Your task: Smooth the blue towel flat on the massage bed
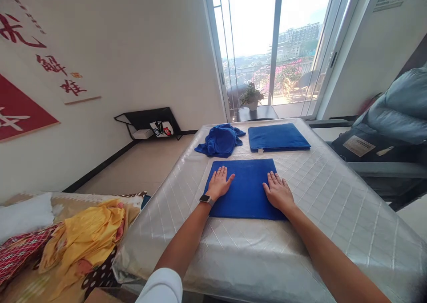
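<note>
A blue cloth (pixel 248 191), folded into a flat rectangle, lies in front of me on a plastic-wrapped mattress (pixel 333 205). My left hand (pixel 219 183) rests flat on its left side, fingers stretched out, a watch on the wrist. On the right edge of the cloth my right hand (pixel 278 189) lies with its fingers spread. Behind, to the right, is a second blue cloth (pixel 278 137) folded neatly, with a small white tag at its front edge. A crumpled blue cloth (pixel 222 140) sits at the back left.
Yellow fabric (pixel 90 232) and a white pillow (pixel 26 216) are heaped low on the left. A dark chair (pixel 380 160) with a puffy grey jacket stands on the right. At the far end, a potted plant (pixel 252 100) stands on a seat before the glass door.
</note>
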A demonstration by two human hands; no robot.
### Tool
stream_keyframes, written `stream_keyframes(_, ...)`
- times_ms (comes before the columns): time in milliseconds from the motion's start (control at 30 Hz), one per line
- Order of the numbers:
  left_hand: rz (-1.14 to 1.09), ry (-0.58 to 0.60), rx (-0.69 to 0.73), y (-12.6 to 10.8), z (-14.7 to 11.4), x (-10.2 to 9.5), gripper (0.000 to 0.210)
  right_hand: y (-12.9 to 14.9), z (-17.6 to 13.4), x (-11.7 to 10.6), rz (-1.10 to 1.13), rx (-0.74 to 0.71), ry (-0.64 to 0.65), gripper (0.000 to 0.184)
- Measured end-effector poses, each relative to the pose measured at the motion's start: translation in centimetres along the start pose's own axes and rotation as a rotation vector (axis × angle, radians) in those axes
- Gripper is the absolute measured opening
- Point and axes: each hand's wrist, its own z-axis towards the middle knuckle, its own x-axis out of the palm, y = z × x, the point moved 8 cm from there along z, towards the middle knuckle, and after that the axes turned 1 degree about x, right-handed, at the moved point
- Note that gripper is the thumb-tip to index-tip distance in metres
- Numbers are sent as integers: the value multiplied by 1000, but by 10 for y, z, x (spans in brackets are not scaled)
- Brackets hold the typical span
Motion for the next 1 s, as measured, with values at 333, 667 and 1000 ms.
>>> stream_keyframes(333,-32,-15,-129,44,-2,-2,84,-1,1,2,-26,18,16,66)
stream_keyframes(667,-23,-105,-37,32,-7,-10,83,-2,1,0,-90,46,32,66)
stream_keyframes(1000,-47,-61,-27,24,-6,-5,83,9,44,-29,-158,5,42,63)
